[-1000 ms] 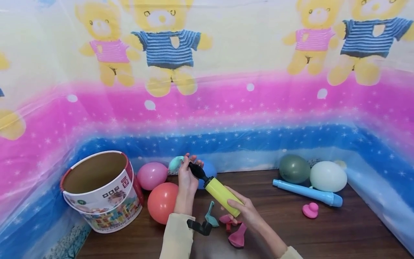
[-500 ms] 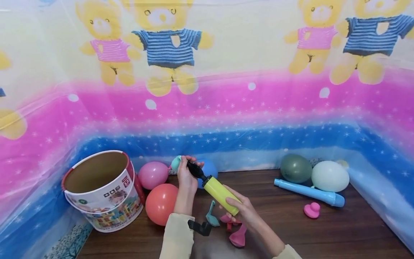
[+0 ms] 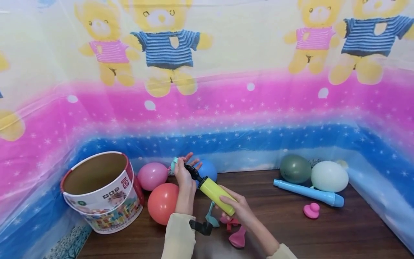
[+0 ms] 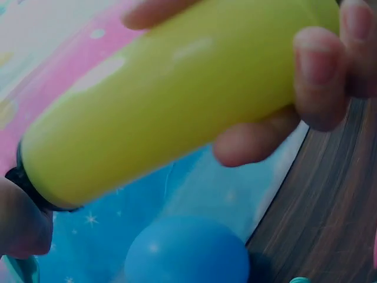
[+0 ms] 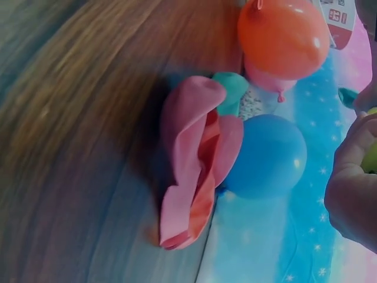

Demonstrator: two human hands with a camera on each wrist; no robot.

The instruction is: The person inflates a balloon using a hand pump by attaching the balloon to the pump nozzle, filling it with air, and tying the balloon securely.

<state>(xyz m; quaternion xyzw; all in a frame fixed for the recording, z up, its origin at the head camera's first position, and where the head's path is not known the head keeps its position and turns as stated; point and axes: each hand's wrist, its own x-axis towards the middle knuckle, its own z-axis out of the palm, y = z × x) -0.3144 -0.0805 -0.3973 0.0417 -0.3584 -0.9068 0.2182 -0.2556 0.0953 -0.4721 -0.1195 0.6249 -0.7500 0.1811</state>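
Teal balloon [image 3: 174,164] mostly hidden behind left hand [image 3: 183,174]

Around the bucket [image 3: 100,190], the one landmark on the surface [image 3: 323,233], five inflated balloons stood counted: a pink one [image 3: 152,175], an orange one [image 3: 162,203] and a blue one [image 3: 208,169] just to its right, then a grey-green one [image 3: 295,168] and a white one [image 3: 329,176] well off to its right. Two pumps showed: a yellow pump [image 3: 216,195] near the bucket and a blue pump [image 3: 307,193] far right of it. Several limp balloons [image 3: 228,225] lay heaped, too tangled to count, and one small pink piece [image 3: 311,210] lay farthest right.
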